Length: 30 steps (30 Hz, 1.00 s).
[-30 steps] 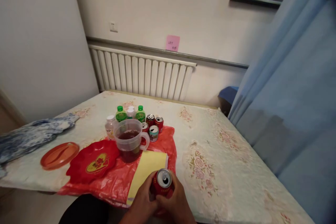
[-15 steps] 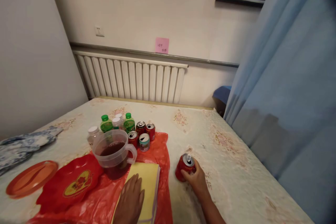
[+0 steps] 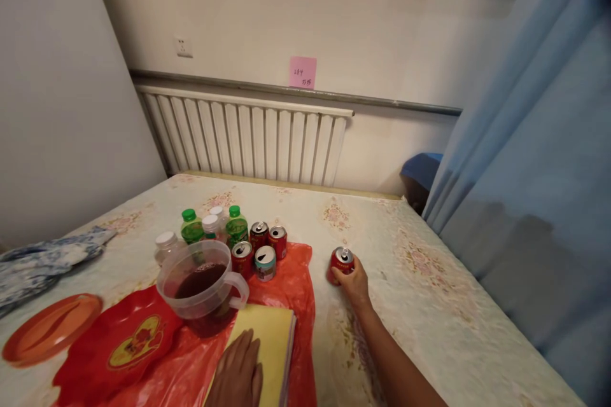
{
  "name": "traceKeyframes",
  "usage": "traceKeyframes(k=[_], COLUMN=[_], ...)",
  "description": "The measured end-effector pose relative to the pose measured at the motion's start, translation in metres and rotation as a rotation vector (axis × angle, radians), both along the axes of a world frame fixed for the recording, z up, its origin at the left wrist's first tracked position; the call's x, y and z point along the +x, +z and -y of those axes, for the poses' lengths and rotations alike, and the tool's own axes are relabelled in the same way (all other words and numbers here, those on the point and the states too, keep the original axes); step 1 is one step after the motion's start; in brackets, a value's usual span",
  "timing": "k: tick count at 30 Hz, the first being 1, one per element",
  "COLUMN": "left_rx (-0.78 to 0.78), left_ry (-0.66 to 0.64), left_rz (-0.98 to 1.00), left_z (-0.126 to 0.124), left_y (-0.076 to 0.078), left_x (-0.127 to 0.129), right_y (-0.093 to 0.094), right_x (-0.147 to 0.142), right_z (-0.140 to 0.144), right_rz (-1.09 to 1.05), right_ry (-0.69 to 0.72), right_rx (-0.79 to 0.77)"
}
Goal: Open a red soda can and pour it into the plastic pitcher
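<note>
My right hand [image 3: 354, 283] grips a red drink can [image 3: 340, 262] with an opened top, standing upright on the floral tablecloth [image 3: 420, 305] just right of the red plastic sheet [image 3: 286, 286]. My left hand [image 3: 237, 374] lies flat, fingers together, on a yellow folded cloth [image 3: 268, 346] at the near edge. A clear plastic jug [image 3: 203, 286] with dark liquid stands just beyond the yellow cloth. Behind it stand several cans [image 3: 260, 248] and several small bottles [image 3: 210, 229], some with green caps.
A red heart-patterned tray [image 3: 117, 346] and an orange lid [image 3: 45, 327] lie at the left. A blue patterned cloth [image 3: 38, 261] lies at the far left. A white radiator [image 3: 243, 137] runs along the wall; a blue curtain [image 3: 534, 172] hangs at the right.
My right hand carried the red can from the near edge out to the right, past the red sheet, and set it farther back on the tablecloth. My left hand let go and settled on the yellow cloth.
</note>
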<state>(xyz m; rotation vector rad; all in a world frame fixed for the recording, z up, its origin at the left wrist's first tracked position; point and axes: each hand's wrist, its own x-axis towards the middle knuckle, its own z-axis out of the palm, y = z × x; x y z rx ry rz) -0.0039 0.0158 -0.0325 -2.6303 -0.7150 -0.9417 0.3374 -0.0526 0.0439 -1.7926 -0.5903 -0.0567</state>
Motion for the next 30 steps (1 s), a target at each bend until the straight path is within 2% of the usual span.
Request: traceKeyframes(k=[6, 14, 22, 27, 30], left_rx=[-0.032, -0.034, -0.074, -0.084, -0.075], left_ry=[-0.015, 0.009, 0.031, 0.024, 0.022], left_rz=[0.012, -0.009, -0.033, -0.012, -0.013], left_z=[0.0, 0.002, 0.005, 0.006, 0.006], left_y=[-0.002, -0.001, 0.001, 0.002, 0.003], left_x=[0.0, -0.001, -0.001, 0.0, 0.001], right_y=[-0.014, -0.027, -0.034, -0.038, -0.038], right_x=[0.0, -0.002, -0.008, -0.016, -0.032], right_z=[-0.022, -0.028, -0.016, 0.003, 0.018], right_rz=[-0.003, -0.04, -0.084, -0.106, -0.117], right_ry=[0.014, -0.003, 0.058, -0.019, -0.041], right_rx=[-0.03, -0.027, -0.008, -0.013, -0.011])
